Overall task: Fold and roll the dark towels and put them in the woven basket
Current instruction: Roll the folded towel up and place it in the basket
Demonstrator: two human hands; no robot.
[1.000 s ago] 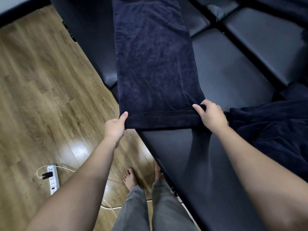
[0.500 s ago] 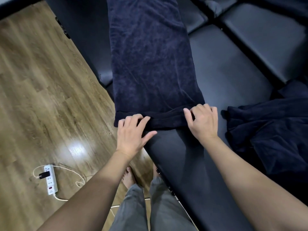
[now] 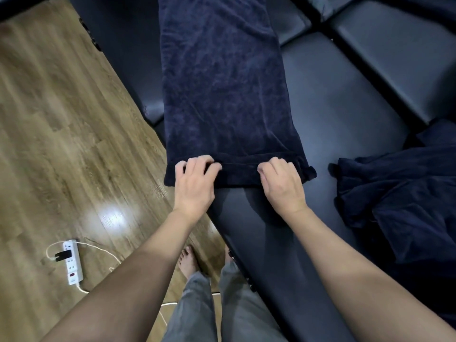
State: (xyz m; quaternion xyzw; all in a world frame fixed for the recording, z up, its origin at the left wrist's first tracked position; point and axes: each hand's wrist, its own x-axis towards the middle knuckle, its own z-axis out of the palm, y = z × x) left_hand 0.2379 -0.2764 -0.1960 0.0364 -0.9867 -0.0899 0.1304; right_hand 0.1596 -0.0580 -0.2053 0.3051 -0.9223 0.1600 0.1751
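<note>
Over on the left is the wooden floor (image 3: 61,124), with a white power strip (image 3: 72,262) lying on it and its cord trailing off. Next comes the edge of the black padded bench (image 3: 333,124), and the person stands right by it in grey trousers, with bare feet.

The long dark towel (image 3: 224,90) lies flat on the bench, folded into a narrow strip that runs away from the person. Its near end is turned over into a small roll. The left hand (image 3: 195,183) sits on the left part of that roll, fingers curled over the top of it and a little apart. The right hand (image 3: 283,183) does the same on the right part, fingers bent and tucked close together on the cloth.

The towel looks soft, floppy and light, so I think it will sag and come loose if it is held at one spot only. Holding the roll near both ends, as now, should keep it even and tight.

Far right, a pile of dark cloth (image 3: 399,193) lies crumpled on the bench, well apart from the strip. I see no basket.
</note>
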